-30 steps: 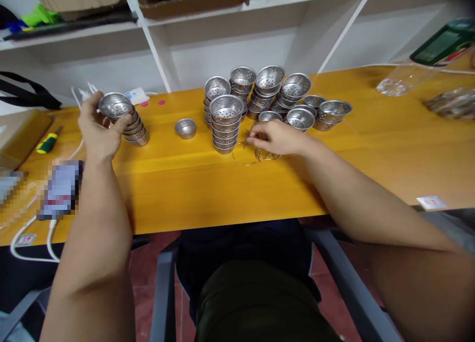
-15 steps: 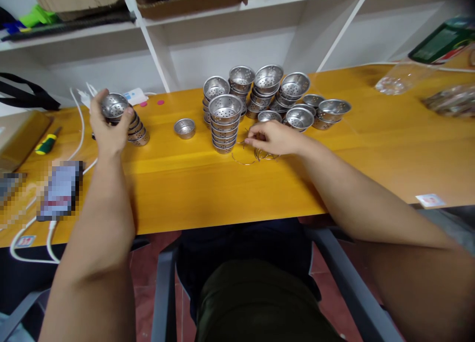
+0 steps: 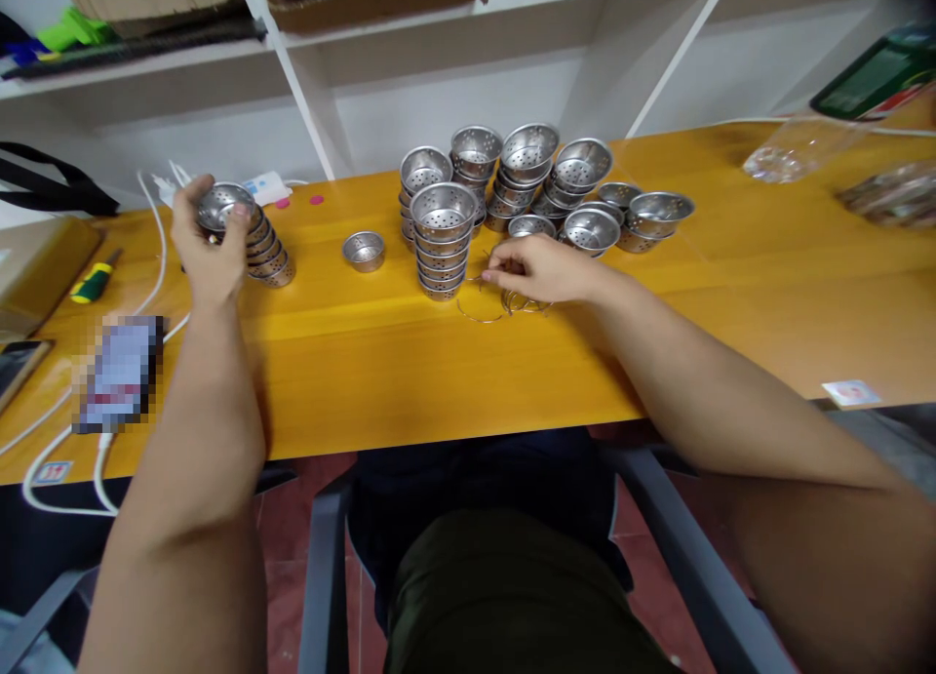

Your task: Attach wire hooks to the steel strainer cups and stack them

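My left hand (image 3: 207,250) grips the top perforated metal cup (image 3: 219,206) of a leaning stack of cups (image 3: 269,255) at the left of the orange table (image 3: 409,362). My right hand (image 3: 545,269) pinches thin wire rings (image 3: 504,303) lying on the table just right of a tall cup stack (image 3: 443,240). A single small cup (image 3: 364,251) stands between the two stacks.
Several more cup stacks and loose cups (image 3: 556,191) crowd the table's back middle. A screwdriver (image 3: 94,280), a phone (image 3: 117,372) and white cables (image 3: 51,450) lie at the left. A clear plastic bag (image 3: 794,147) sits at the far right. White shelves (image 3: 439,30) rise behind.
My left hand has closed further over the top cup of the left stack and shifted slightly. My right hand stays on the wire rings.
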Motion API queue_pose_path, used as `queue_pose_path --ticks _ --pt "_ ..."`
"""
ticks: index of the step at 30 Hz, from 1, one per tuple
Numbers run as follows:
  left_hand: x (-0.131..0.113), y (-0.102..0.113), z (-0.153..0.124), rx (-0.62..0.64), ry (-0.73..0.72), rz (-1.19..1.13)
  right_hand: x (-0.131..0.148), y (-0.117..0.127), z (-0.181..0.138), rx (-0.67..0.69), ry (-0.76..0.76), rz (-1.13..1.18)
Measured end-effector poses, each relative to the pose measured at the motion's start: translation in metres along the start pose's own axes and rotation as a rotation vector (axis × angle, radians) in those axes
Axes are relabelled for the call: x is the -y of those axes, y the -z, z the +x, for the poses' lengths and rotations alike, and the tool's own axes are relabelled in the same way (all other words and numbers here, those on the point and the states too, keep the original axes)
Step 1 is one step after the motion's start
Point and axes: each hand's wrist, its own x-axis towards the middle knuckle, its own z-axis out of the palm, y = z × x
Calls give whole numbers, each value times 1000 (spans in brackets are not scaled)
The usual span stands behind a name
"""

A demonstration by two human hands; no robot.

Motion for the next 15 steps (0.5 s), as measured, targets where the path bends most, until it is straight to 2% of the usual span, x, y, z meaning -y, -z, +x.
queue_pose_path --ticks 6,15 --pt "-7 -1 1 15 40 -13 0 0 0 -8 -4 15" --pt "-5 -5 -5 19 -3 -12 2 -2 1 12 1 12"
